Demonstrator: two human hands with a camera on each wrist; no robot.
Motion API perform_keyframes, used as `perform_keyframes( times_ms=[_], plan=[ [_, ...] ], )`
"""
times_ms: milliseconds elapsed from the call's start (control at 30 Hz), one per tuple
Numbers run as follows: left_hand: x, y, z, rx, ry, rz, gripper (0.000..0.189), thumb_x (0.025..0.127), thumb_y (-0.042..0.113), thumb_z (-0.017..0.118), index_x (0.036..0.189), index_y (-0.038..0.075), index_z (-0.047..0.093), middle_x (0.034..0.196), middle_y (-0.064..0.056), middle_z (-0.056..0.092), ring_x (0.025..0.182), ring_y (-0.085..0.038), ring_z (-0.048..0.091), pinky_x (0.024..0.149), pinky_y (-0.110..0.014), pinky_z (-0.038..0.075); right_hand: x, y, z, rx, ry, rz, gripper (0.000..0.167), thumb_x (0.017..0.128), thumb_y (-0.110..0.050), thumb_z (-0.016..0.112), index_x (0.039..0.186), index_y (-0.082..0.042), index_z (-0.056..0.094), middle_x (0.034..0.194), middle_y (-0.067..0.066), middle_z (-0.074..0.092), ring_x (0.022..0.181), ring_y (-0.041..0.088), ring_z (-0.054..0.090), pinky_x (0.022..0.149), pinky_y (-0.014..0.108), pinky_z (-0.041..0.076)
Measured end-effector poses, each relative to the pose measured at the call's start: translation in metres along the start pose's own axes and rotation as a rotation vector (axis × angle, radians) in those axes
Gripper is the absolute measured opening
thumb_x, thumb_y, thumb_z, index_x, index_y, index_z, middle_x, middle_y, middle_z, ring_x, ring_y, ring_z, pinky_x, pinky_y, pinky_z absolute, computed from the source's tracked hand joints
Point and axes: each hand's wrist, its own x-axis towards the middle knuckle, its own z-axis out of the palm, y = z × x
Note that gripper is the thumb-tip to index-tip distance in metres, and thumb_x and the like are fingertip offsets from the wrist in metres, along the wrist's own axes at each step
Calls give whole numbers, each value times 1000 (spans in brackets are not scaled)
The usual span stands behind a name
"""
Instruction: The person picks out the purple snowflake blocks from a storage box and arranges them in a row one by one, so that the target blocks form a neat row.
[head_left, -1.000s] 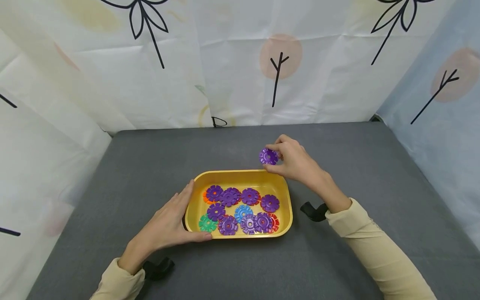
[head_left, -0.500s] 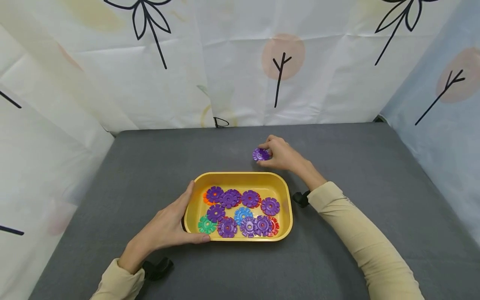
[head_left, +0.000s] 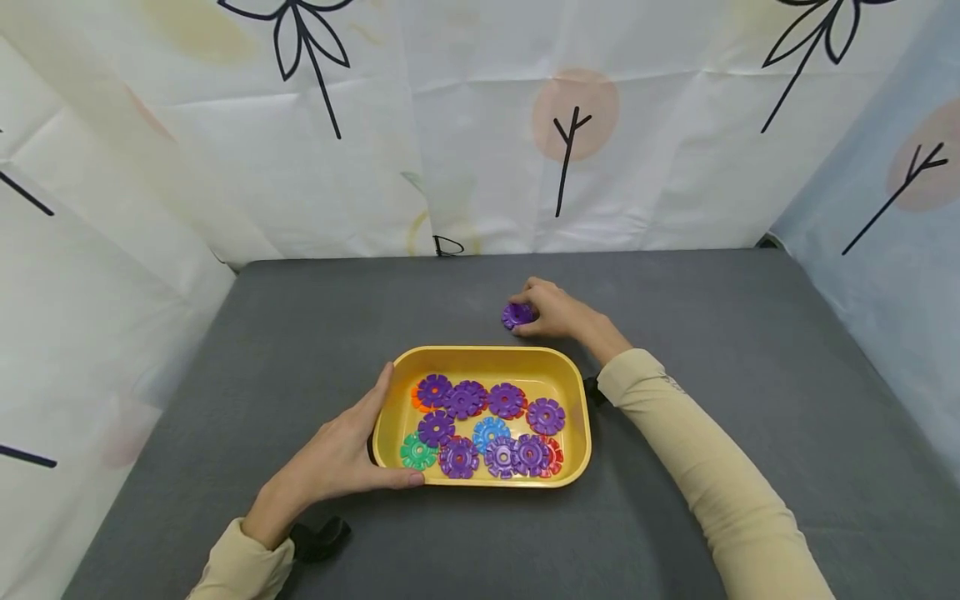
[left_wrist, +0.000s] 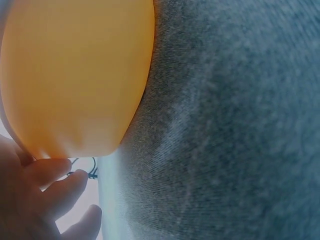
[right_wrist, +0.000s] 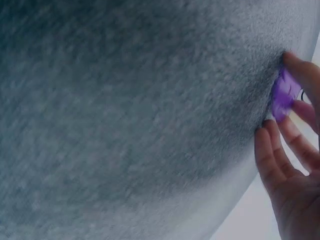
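Observation:
A yellow tray (head_left: 480,357) stands on the grey cloth, its left end held by my left hand (head_left: 337,450): the thumb lies along the near rim, the fingers along the left end. In the left wrist view the tray's outer wall (left_wrist: 80,75) fills the upper left, with several fingertips (left_wrist: 65,192) by its end. Behind the tray, my right hand (head_left: 558,315) pinches a purple flower-shaped plastic disc (head_left: 516,316) between thumb and fingers, low over the cloth. Fingertips and disc (right_wrist: 285,95) appear at the cloth in the right wrist view; whether the disc touches it, I cannot tell.
Inside the tray lie several purple discs (head_left: 466,399), a blue disc (head_left: 491,433), a green disc (head_left: 417,451), and partly covered red and orange ones. White printed sheets (head_left: 480,150) hang behind and beside the grey-covered table (head_left: 360,300).
My right hand has moved left and slightly down to the cloth behind the tray, with the purple disc still pinched. The left hand stays on the tray; the view has shifted slightly.

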Motion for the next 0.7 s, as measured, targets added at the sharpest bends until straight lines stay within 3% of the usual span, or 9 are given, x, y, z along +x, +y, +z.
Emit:
perform_keyframes(
  times_ms=[167,300,433,700],
  plan=[
    [0,-1,0,-7,5,-4,139,68,74,81,164,29,-9,162,-11,41,116,-18,61,85,-36,55,-3,4,0,94,-44,34,58,91,-17,78,140,7,57,113,23,56,105,35,61,94,44,55],
    [0,-1,0,-8,6,-3,140,69,72,82,164,27,-9,162,-12,41,116,-18,61,85,-37,55,0,5,0,116,-35,39,50,93,-14,76,135,9,61,112,25,63,100,33,64,90,42,56],
    [-1,0,1,-4,1,-12,140,69,73,81,165,25,-8,162,-12,40,119,-21,61,88,-40,55,6,4,4,100,-14,38,47,94,-18,75,133,5,65,117,24,71,90,26,63,81,35,52],
    [-1,2,0,-17,1,-27,140,67,74,81,165,28,-9,163,-10,38,124,-22,60,94,-45,55,8,-5,13,24,6,120,50,96,-31,72,140,-7,63,111,19,57,93,25,50,80,36,43]
  ],
)
